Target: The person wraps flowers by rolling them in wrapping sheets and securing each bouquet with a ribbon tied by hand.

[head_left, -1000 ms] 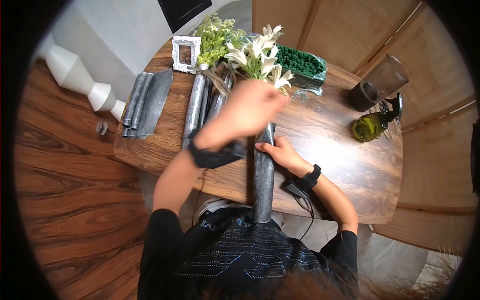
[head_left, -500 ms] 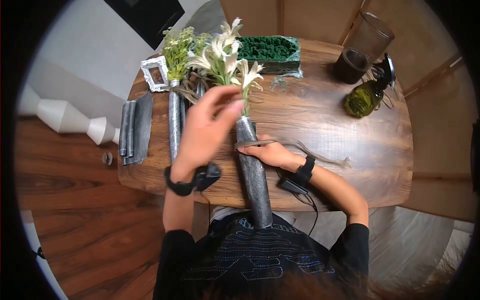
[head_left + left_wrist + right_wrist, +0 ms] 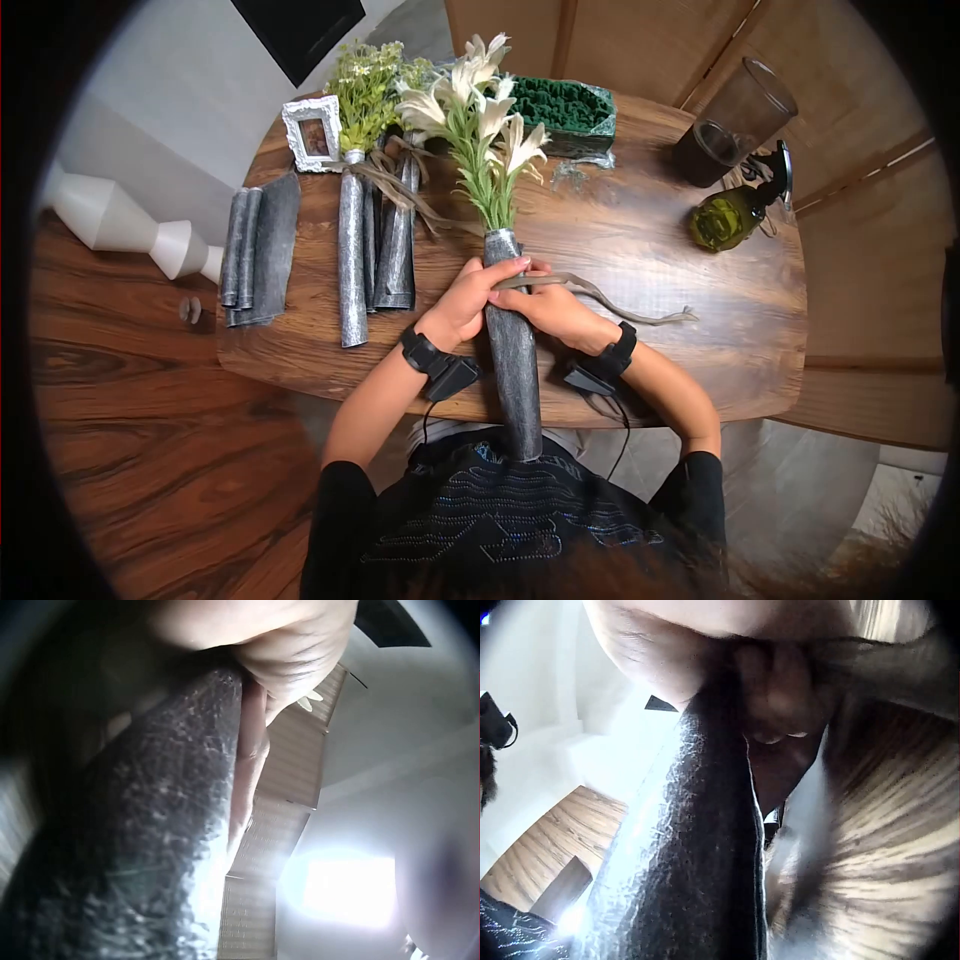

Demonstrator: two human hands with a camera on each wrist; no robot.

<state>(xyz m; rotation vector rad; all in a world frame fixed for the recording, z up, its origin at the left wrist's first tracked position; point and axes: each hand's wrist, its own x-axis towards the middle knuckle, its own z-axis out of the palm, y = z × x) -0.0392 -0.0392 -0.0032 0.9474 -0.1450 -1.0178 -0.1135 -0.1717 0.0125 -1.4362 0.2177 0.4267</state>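
A bouquet of white lilies [image 3: 480,100] rises from a tube of dark grey wrapping paper [image 3: 515,375], whose lower end reaches my shirt. My left hand [image 3: 463,305] grips the tube's upper part from the left, its thumb lying across the front. From the right, my right hand [image 3: 562,315] holds the same part, thumb in front and fingers behind. A brown-grey ribbon [image 3: 610,303] crosses the wrap at the hands; one tail trails right over my right hand, another runs up-left. Both wrist views show the grey paper [image 3: 157,817] close up, with curled fingers [image 3: 776,690] behind it.
Left on the wooden table [image 3: 660,360] lie other wrapped bouquets [image 3: 352,250], grey paper rolls [image 3: 243,245] and a white frame [image 3: 312,135]. A green foam box [image 3: 560,108] stands behind. At right are a dark clear-walled container [image 3: 710,150] and a green spray bottle [image 3: 728,217].
My left hand came down from beside the flowers onto the wrap. The ribbon now trails right across my right hand, which keeps its hold on the bouquet.
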